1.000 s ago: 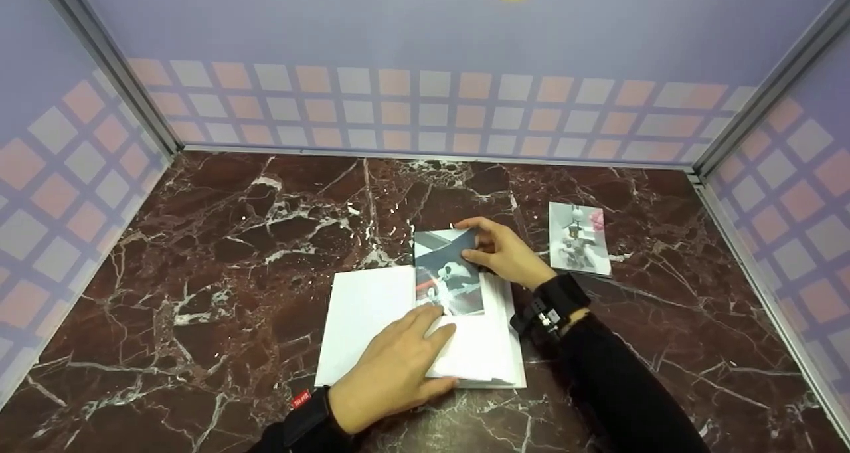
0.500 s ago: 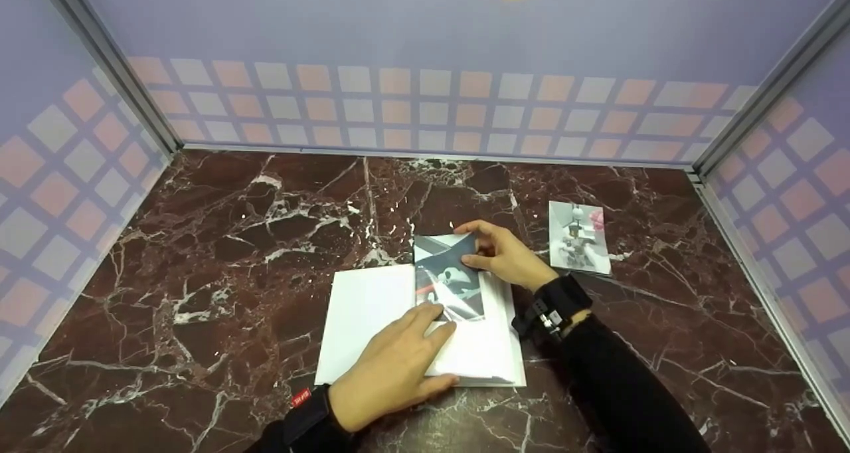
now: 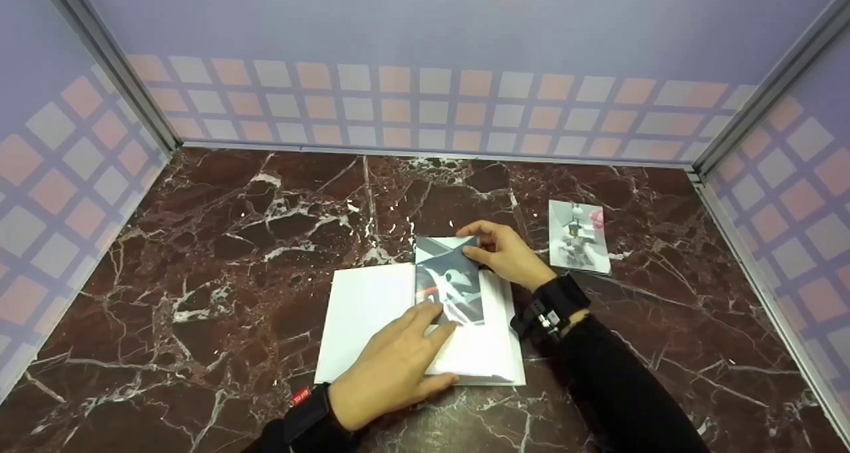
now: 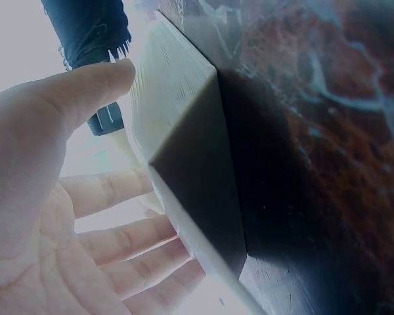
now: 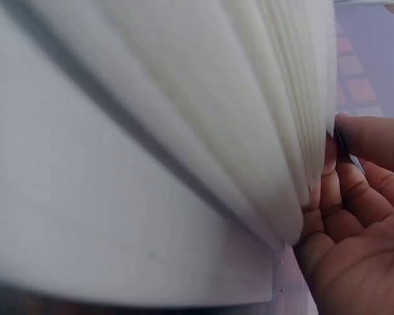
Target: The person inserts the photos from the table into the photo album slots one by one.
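Observation:
An open photo album (image 3: 366,320) with white pages lies on the marbled table. A dark photo (image 3: 451,277) with a white figure and a red patch lies over its right page, its top edge past the page's upper edge. My right hand (image 3: 508,254) pinches this photo near its upper right corner; the right wrist view shows thumb and fingers there beside the fanned page edges (image 5: 276,98). My left hand (image 3: 395,360) rests with extended fingers across the album's lower middle, fingertips at the photo's lower left. The left wrist view shows its fingers along the album's spine side.
Another photo (image 3: 579,238), pale with a pink patch, lies on the table (image 3: 232,254) to the right of the album, beyond my right wrist; it may top a small stack. Purple panels with pink and white squares (image 3: 395,114) enclose the table at the back and sides.
The dark photo has slid a little toward me, down over the right page, with my right hand still pinching its corner. My left hand has stayed in place.

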